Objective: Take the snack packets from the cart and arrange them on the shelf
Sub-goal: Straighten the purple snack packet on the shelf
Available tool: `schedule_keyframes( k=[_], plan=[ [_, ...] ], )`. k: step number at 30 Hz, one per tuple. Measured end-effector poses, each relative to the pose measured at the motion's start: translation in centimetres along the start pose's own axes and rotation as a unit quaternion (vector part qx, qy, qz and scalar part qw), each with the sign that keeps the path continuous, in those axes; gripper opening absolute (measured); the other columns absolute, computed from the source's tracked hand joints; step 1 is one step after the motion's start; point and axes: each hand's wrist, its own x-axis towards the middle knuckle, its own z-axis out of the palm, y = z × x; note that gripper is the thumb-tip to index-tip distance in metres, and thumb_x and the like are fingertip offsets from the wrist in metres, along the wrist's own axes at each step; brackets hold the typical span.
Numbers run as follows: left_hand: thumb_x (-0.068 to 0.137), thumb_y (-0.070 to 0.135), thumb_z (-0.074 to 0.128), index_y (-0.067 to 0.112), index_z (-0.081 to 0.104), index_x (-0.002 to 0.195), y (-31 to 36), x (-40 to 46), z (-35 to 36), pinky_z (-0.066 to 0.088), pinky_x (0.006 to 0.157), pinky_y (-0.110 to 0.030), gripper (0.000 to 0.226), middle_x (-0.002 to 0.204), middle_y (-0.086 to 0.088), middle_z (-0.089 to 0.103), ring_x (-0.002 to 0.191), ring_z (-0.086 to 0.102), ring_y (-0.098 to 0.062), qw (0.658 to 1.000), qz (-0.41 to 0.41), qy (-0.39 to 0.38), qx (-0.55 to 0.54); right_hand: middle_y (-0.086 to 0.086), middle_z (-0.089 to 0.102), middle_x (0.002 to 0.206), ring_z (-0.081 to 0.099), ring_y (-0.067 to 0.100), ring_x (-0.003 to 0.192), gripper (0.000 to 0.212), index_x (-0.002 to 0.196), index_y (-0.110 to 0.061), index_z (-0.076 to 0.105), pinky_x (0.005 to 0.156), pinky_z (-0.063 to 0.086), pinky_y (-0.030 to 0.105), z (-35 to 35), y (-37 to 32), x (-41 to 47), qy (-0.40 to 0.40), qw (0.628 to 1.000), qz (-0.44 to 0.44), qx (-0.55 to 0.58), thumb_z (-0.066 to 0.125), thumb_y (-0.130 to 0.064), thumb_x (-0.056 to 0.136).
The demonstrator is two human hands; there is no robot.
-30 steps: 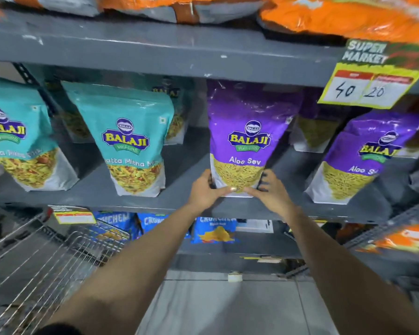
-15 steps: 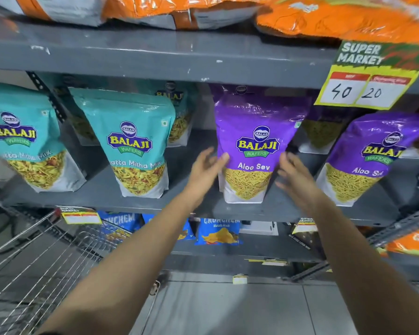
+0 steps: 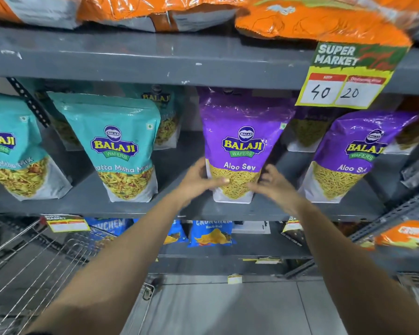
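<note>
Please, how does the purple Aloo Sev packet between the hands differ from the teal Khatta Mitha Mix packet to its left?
The Aloo Sev packet is purple and shows thin yellow strands; the Khatta Mitha Mix packet is teal and shows a mixed snack. The left hand and right hand are at the purple packet's lower edges; nothing touches the teal one. Both carry the same brand logo and stand upright on the same grey shelf.

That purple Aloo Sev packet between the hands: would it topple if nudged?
Probably yes. The purple Aloo Sev packet stands upright on a narrow base, wider above, so a push near the top might tip it. Its glossy, wrinkled film looks soft and perhaps slippery. The left hand and right hand flank its lower part, seemingly steadying it.
</note>
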Motion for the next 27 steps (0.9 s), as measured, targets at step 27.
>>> schedule_keyframes(
  k=[27],
  plan=[
    [0.080, 0.019, 0.077, 0.007, 0.073, 0.078, -4.9, -2.1, 14.8, 0.053, 0.073, -0.037, 0.012, 0.074, -0.007, 0.072, 0.071, 0.065, -0.020, 0.950, 0.204, 0.076, 0.226, 0.009, 0.062, 0.082, 0.060, -0.004, 0.065, 0.030, 0.088, -0.004, 0.059, 0.062, 0.047, 0.016, -11.3, 8.5, -7.5, 0.359, 0.932, -0.049, 0.001, 0.083, -0.003, 0.070]
  ],
)
